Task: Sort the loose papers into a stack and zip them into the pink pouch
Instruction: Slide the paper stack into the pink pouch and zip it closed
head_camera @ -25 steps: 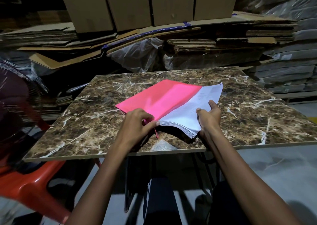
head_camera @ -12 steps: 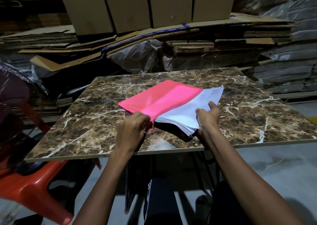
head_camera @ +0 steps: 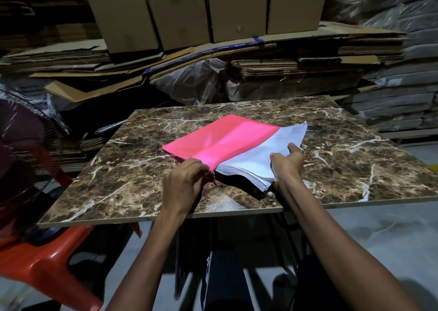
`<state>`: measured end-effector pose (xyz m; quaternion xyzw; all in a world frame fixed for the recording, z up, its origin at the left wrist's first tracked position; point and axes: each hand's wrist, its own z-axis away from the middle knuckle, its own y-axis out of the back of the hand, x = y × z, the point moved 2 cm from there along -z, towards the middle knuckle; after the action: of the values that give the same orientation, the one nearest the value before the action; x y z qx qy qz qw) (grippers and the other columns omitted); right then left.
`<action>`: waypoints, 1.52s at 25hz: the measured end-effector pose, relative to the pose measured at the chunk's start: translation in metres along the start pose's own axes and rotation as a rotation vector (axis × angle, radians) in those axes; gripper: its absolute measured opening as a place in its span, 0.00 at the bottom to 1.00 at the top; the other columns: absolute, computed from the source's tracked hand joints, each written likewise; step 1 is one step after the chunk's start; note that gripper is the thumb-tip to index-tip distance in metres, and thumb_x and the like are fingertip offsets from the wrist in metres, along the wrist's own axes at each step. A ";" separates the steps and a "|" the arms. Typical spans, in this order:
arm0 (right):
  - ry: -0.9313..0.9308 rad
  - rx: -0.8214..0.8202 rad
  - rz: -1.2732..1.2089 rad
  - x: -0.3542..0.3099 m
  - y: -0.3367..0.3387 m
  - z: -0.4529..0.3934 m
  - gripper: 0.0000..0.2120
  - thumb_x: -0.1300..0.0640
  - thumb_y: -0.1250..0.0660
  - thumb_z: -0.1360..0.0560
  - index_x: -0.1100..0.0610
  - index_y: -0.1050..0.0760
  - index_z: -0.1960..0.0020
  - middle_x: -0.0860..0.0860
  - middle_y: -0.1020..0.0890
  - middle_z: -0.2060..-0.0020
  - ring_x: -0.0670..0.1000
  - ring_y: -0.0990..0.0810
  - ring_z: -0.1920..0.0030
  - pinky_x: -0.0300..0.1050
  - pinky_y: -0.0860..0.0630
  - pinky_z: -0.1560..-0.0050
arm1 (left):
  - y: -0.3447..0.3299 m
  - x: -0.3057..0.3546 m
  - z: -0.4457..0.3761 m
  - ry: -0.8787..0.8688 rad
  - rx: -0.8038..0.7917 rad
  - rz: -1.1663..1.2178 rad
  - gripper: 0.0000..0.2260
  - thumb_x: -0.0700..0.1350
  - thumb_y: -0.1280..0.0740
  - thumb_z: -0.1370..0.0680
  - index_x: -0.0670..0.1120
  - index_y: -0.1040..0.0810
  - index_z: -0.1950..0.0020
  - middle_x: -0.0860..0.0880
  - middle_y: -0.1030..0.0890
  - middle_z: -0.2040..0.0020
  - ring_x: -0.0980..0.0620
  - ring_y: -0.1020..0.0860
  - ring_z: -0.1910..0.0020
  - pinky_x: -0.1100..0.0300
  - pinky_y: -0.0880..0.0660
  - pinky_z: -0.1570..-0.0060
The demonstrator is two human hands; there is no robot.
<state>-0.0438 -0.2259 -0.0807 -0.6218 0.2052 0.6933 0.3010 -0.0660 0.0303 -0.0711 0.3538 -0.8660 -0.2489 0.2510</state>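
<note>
Pink pouch (head_camera: 220, 140), paper stack (head_camera: 258, 159) half hidden

glossy marble table (head_camera: 142, 180), paper stack (head_camera: 256, 159)

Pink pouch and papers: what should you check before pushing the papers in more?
1. Left hand pinches the pink pouch at its mouth corner: ok.
2. Right hand grips the paper stack: ok.
3. Stack partly inside the pouch: ok.
4. Sheets squared up: not ok, near edges fan out.
5. Stack fully inside, ready for zipping: not ok.
6. Zipper free of paper: cannot tell.
7. Pouch supported on the marble table: ok.
</note>
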 end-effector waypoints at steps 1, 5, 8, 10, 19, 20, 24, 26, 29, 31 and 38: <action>-0.007 -0.024 0.032 0.000 0.000 0.000 0.39 0.66 0.35 0.29 0.56 0.42 0.20 0.57 0.23 0.34 0.58 0.18 0.43 0.57 0.19 0.42 | 0.001 -0.001 0.000 0.017 0.010 0.009 0.09 0.37 0.20 0.32 0.44 0.14 0.54 0.50 0.15 0.57 0.49 0.17 0.64 0.59 0.22 0.65; -0.068 -0.199 0.088 -0.006 0.000 0.005 0.37 0.71 0.30 0.27 0.59 0.42 0.23 0.59 0.20 0.45 0.57 0.16 0.52 0.56 0.18 0.50 | 0.002 -0.003 -0.002 0.073 0.058 0.047 0.09 0.35 0.20 0.31 0.43 0.14 0.54 0.48 0.15 0.57 0.49 0.17 0.62 0.57 0.20 0.62; -0.085 -0.225 0.147 -0.011 0.003 0.002 0.44 0.73 0.29 0.27 0.57 0.48 0.19 0.57 0.24 0.37 0.59 0.18 0.44 0.58 0.20 0.43 | 0.004 -0.004 -0.002 0.086 0.092 0.078 0.08 0.34 0.21 0.31 0.42 0.14 0.54 0.48 0.15 0.57 0.49 0.17 0.62 0.54 0.19 0.61; -0.138 -0.162 0.048 -0.011 0.006 -0.002 0.42 0.75 0.32 0.26 0.58 0.47 0.19 0.56 0.26 0.37 0.58 0.21 0.44 0.51 0.22 0.44 | 0.003 -0.001 0.001 0.064 0.090 0.082 0.08 0.35 0.21 0.30 0.42 0.14 0.53 0.49 0.15 0.56 0.50 0.17 0.61 0.54 0.19 0.61; -0.112 -0.063 -0.132 -0.005 -0.008 0.022 0.41 0.74 0.37 0.27 0.52 0.43 0.19 0.57 0.24 0.36 0.54 0.18 0.53 0.42 0.20 0.63 | 0.005 0.003 0.004 0.041 0.122 0.075 0.09 0.35 0.20 0.31 0.43 0.14 0.53 0.49 0.15 0.55 0.51 0.17 0.61 0.55 0.19 0.62; -0.083 -0.064 -0.094 -0.005 -0.011 0.025 0.42 0.73 0.36 0.29 0.51 0.43 0.19 0.58 0.24 0.34 0.56 0.18 0.48 0.45 0.18 0.57 | 0.004 0.003 0.004 0.035 0.111 0.073 0.09 0.35 0.20 0.31 0.43 0.14 0.53 0.49 0.15 0.55 0.52 0.17 0.61 0.56 0.19 0.62; -0.110 -0.095 -0.091 -0.009 -0.014 0.024 0.41 0.74 0.36 0.27 0.53 0.43 0.19 0.57 0.25 0.34 0.52 0.20 0.57 0.40 0.23 0.66 | 0.005 0.003 0.005 0.085 0.091 0.068 0.09 0.36 0.21 0.30 0.44 0.15 0.53 0.51 0.16 0.55 0.52 0.18 0.61 0.57 0.21 0.63; -0.165 -0.107 -0.142 -0.013 -0.011 0.022 0.40 0.76 0.37 0.25 0.54 0.44 0.19 0.58 0.25 0.36 0.49 0.22 0.61 0.40 0.27 0.71 | 0.008 0.004 0.004 0.197 0.128 0.088 0.08 0.39 0.21 0.29 0.45 0.16 0.53 0.52 0.17 0.55 0.53 0.20 0.62 0.59 0.25 0.64; -0.214 -0.143 -0.141 -0.019 -0.007 0.020 0.39 0.76 0.38 0.24 0.56 0.46 0.18 0.59 0.25 0.38 0.53 0.21 0.58 0.41 0.27 0.69 | 0.008 0.004 0.001 0.371 0.140 0.117 0.13 0.49 0.20 0.31 0.45 0.20 0.55 0.53 0.19 0.59 0.53 0.22 0.63 0.61 0.28 0.65; -0.216 -0.175 -0.099 -0.025 -0.004 0.022 0.38 0.75 0.38 0.23 0.57 0.46 0.18 0.58 0.26 0.40 0.53 0.22 0.59 0.39 0.28 0.73 | 0.006 0.007 0.000 0.413 0.114 0.096 0.17 0.55 0.20 0.33 0.47 0.22 0.56 0.54 0.19 0.62 0.53 0.21 0.64 0.59 0.29 0.66; -0.233 -0.241 -0.135 -0.027 -0.002 0.020 0.30 0.78 0.37 0.27 0.64 0.37 0.27 0.68 0.21 0.41 0.59 0.17 0.61 0.52 0.19 0.72 | 0.001 0.025 -0.012 0.256 0.165 -0.108 0.22 0.52 0.21 0.30 0.44 0.19 0.40 0.48 0.18 0.67 0.49 0.21 0.71 0.61 0.32 0.69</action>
<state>-0.0561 -0.2153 -0.0511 -0.5811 0.0420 0.7584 0.2922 -0.0741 0.0095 -0.0550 0.4483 -0.8241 -0.1428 0.3153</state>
